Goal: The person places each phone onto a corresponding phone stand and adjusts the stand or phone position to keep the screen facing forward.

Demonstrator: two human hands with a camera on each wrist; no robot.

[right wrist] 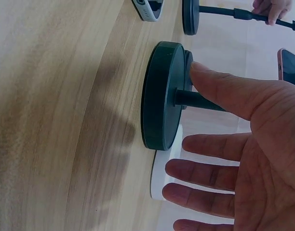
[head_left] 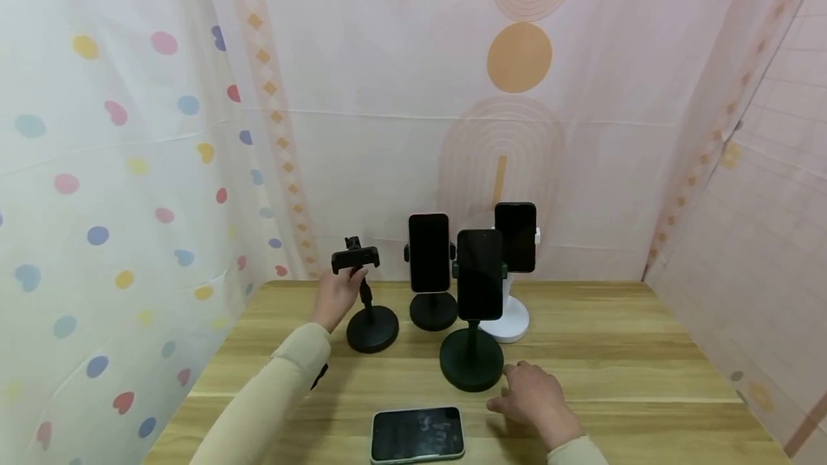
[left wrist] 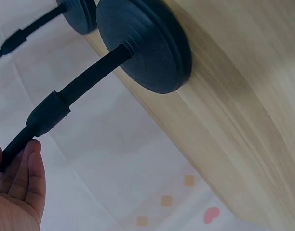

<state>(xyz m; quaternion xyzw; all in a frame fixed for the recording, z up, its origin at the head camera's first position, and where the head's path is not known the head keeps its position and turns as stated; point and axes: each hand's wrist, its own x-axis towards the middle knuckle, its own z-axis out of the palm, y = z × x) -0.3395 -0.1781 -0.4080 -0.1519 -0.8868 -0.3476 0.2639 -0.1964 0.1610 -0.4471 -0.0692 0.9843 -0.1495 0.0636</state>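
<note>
My left hand [head_left: 339, 295] grips the upper stem of a black phone stand [head_left: 372, 329], just under its clamp [head_left: 354, 257], which holds no phone. In the left wrist view, fingers and thumb wrap the thin pole [left wrist: 17, 147] below the wider collar, and the round base [left wrist: 147, 48] appears on the table. My right hand [head_left: 535, 402] hovers near the dark green stand's base [head_left: 472, 361]. Its fingers are spread and relaxed in the right wrist view, holding nothing. A smartphone [head_left: 418, 434] in a pale case lies face up at the table's front, between the hands.
The green stand carries an upright phone [head_left: 480, 275]. Behind it, a black stand [head_left: 433, 312] and a white stand [head_left: 510, 320] each hold a phone too. Curtains [head_left: 362, 56] hang along the back and sides of the wooden table [head_left: 614, 350].
</note>
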